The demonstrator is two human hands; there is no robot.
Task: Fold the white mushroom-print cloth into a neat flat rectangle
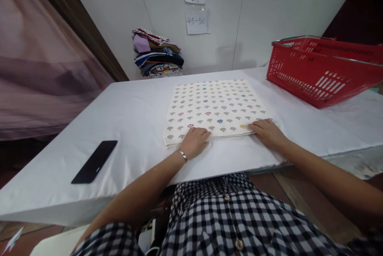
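Note:
A cream cloth (216, 106) printed with small mushrooms lies folded flat in a square on the white table (128, 116). My left hand (195, 141) rests on its near edge towards the left, fingers curled down against the fabric. My right hand (267, 132) lies on the near right corner of the same cloth, fingers bent and pressing on it. Whether either hand pinches the edge or only presses on it does not show. A bracelet circles my left wrist.
A red plastic basket (321, 70) stands at the table's right. A stack of folded clothes (157, 53) sits against the back wall. A black phone (95, 161) lies near the front left edge. Paper notes hang on the wall.

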